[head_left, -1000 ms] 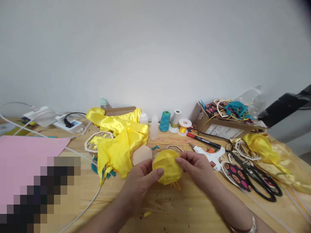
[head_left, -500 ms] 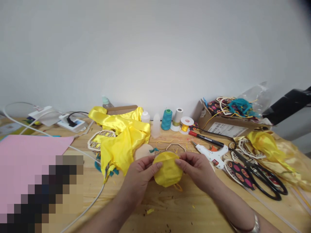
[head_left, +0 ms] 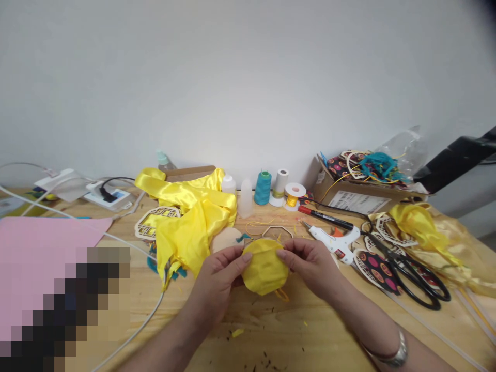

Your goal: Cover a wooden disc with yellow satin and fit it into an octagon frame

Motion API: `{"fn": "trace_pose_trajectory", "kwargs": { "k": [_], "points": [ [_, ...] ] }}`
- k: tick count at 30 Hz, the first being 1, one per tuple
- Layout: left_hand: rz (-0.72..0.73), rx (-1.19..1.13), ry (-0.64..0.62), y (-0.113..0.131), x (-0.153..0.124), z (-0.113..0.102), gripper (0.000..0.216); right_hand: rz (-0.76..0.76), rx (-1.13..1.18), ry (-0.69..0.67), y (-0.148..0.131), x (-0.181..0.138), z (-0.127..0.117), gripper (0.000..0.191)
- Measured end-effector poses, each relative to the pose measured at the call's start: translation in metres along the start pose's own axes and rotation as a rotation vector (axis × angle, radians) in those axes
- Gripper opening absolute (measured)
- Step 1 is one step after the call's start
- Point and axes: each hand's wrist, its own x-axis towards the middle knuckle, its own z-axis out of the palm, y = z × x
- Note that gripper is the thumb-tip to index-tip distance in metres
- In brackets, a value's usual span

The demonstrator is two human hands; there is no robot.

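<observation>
A round piece of yellow fabric point(head_left: 265, 269) is held up above the table between both hands. My left hand point(head_left: 228, 266) pinches its left edge, thumb on the front and fingers behind. Its upper right edge is gripped the same way by my right hand point(head_left: 304, 258). A yellow cord loop point(head_left: 282, 294) hangs out below the disc. What lies behind the fabric is mostly hidden. Just beyond the hands are a pale round disc point(head_left: 227, 240) and a thin wooden polygon frame point(head_left: 279, 231).
Yellow satin point(head_left: 189, 217) heaps at left, near a pink sheet point(head_left: 50, 237). A glue gun point(head_left: 335, 243), marker point(head_left: 325, 217) and black-handled scissors point(head_left: 414, 279) lie right. Behind stand a teal thread cone point(head_left: 262, 188), a yellow cord spool point(head_left: 295, 195) and a cardboard box point(head_left: 349, 199).
The view has shifted slightly, so everything sits a little further left. Both hands keep their hold on the yellow fabric disc, with little other visible change.
</observation>
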Motion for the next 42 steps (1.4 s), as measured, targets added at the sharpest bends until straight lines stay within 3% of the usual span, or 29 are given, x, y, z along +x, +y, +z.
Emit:
{"fn": "trace_pose_trajectory", "kwargs": {
  "k": [6, 12, 22, 42],
  "points": [
    [-0.001, -0.021, 0.019, 0.0, 0.002, -0.001, 0.028, 0.027, 0.04, 0.025, 0.0, 0.001, -0.002, 0.033],
    [-0.032, 0.043, -0.047, 0.001, 0.003, -0.004, 0.028, 0.078, 0.108, 0.071, -0.001, 0.003, -0.004, 0.035],
    [-0.036, 0.122, 0.034, 0.001, 0.005, -0.005, 0.028, 0.061, 0.123, 0.075, -0.003, 0.002, -0.004, 0.037],
    [-0.047, 0.221, 0.066, 0.003, 0.004, -0.002, 0.029, 0.109, 0.05, -0.047, 0.01, 0.006, -0.01, 0.034]
  ]
}}
